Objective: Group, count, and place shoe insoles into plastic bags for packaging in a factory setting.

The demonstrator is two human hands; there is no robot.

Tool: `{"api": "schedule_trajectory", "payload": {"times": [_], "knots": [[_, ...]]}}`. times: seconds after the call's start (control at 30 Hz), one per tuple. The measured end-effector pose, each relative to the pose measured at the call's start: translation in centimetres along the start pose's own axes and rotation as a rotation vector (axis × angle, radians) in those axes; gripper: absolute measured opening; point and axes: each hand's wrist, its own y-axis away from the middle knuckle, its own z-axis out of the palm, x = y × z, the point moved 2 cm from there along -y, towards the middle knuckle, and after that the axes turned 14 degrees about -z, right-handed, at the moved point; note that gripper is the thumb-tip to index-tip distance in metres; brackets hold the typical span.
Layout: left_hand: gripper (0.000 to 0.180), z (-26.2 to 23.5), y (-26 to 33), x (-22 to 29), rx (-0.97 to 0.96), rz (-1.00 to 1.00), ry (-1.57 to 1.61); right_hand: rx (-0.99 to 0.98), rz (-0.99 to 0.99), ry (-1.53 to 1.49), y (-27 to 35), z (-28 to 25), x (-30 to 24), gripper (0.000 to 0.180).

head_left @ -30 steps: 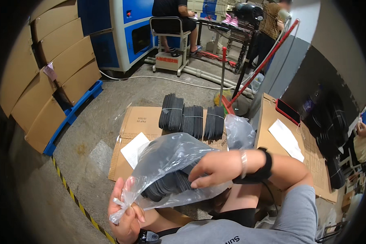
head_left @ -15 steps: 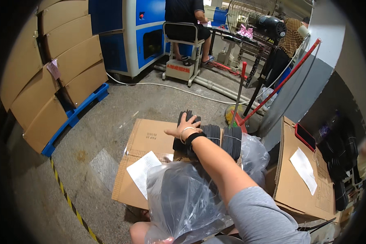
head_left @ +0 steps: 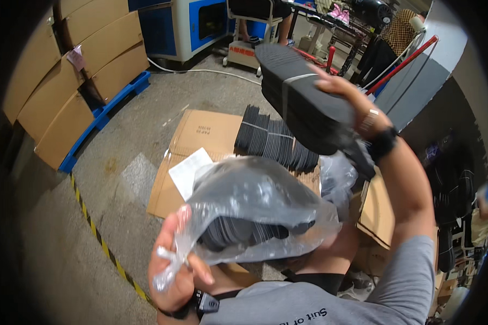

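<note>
My right hand point(head_left: 346, 93) is raised at the right, closed around a bundle of black shoe soles point(head_left: 303, 100) tied with a pale band. Low at the left, my left hand point(head_left: 173, 265) grips the edge of a clear plastic bag point(head_left: 255, 181), holding its mouth apart. Inside the bag lie more dark soles point(head_left: 230, 230). Beyond the bag, further tied bundles of soles point(head_left: 271, 135) stand on edge in a row on a cardboard box point(head_left: 200, 130). A white paper sheet point(head_left: 187, 172) lies on the cardboard, partly under the bag.
Stacked cartons point(head_left: 103, 43) on a blue pallet point(head_left: 106, 116) stand at the far left. Yellow-black tape point(head_left: 95, 230) marks the floor. Another open carton point(head_left: 378, 208) and a clear bag point(head_left: 336, 176) are at the right. A person sits on a chair point(head_left: 249, 32) by a blue-white machine.
My right hand has lifted a bundle of soles off the row and brought it up and to the right. My left hand has come up, spreading the bag's mouth. The view has tilted downward.
</note>
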Motion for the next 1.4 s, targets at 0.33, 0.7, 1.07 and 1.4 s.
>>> {"api": "schedule_trajectory", "payload": {"times": [0.33,0.7,1.07,1.4], "knots": [[0.08,3.7,0.8,0.2,-0.069,0.179,-0.082,-0.945,-0.007,-0.007,13.9,8.5,1.1,0.103],[0.066,3.0,1.5,1.4,0.078,0.142,-0.244,-0.675,-0.164,0.854,7.8,8.7,4.2,0.091],[0.063,5.4,-0.4,-1.1,-0.028,-0.002,-0.208,-0.369,0.066,0.9,4.4,18.5,10.4,0.072],[0.061,1.6,0.3,0.6,0.106,0.042,-0.152,-0.415,-0.011,-0.128,3.3,2.5,2.6,0.03]]}}
